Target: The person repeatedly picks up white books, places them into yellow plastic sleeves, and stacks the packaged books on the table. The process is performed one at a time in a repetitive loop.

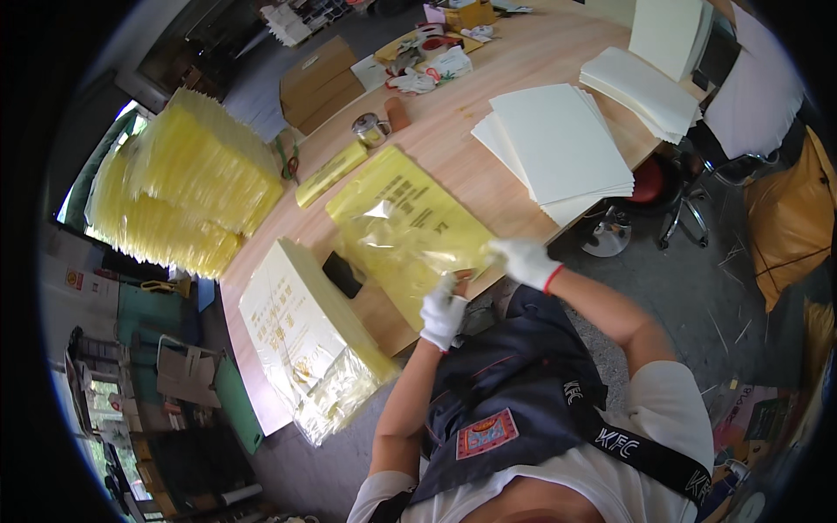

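A yellow printed sheet or cover (418,187) lies on the table in front of me, and a crumpled clear plastic bag (384,234) is spread over its nearer part. Both my hands wear white gloves. My left hand (443,314) is closed at the near edge of the bag, with bare fingertips showing. To its right, my right hand (526,263) pinches the bag's right corner. The exact grip of the fingers is partly hidden. A small black object (343,275) lies left of the bag, beside a thick stack of plastic-wrapped printed covers (292,322).
A tall pile of yellow plastic-covered pieces (179,187) stands at the left. Scissors (291,164), a folded yellow strip (331,174) and a metal mug (370,129) lie farther back. White sheets (562,144) are stacked on the right. A co-worker (754,87) sits at the far right.
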The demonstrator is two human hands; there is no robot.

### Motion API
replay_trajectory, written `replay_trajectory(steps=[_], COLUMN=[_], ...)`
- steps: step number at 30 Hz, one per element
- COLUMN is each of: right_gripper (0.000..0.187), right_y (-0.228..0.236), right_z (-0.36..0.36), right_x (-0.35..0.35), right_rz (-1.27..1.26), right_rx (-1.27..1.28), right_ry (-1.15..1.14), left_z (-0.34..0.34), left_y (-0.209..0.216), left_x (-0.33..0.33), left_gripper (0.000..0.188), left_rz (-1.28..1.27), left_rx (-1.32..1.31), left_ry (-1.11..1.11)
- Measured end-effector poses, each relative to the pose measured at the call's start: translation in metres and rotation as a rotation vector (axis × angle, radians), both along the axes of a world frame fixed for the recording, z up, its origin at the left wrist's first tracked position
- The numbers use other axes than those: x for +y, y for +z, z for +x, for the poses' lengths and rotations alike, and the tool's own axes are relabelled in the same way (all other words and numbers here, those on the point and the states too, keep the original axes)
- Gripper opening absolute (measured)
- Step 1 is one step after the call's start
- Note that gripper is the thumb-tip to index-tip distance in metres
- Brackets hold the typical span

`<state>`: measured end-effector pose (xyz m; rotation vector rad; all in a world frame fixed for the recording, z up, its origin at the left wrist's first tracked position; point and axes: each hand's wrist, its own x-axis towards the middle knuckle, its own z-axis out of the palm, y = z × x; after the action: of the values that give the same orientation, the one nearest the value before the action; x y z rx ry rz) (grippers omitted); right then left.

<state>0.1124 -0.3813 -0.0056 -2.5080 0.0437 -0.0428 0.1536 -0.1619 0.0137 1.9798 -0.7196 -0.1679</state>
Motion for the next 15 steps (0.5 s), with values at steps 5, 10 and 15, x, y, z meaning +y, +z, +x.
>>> replay_trajectory(steps=[5, 10, 15], right_gripper=[0.030, 0.024, 0.016], right_y=[-0.001, -0.013, 0.035], right_z=[0.000, 0.010, -0.009], right_x=[-0.109, -0.142, -0.122], right_rz=[-0.616, -0.646, -0.636], right_rx=[-0.312, -0.232, -0.487], right_ry=[-0.339, -0.194, -0.101], left_z=[0.015, 0.025, 0.027], left_y=[-0.004, 0.000, 0.003], left_x=[-0.017, -0.052, -0.086], left_gripper=[0.020, 0.023, 0.038], left_rz=[-0.098, -0.138, -0.118], left_rx=[0.341, 0.345, 0.655], left_ry=[-0.041, -0.184, -0.422])
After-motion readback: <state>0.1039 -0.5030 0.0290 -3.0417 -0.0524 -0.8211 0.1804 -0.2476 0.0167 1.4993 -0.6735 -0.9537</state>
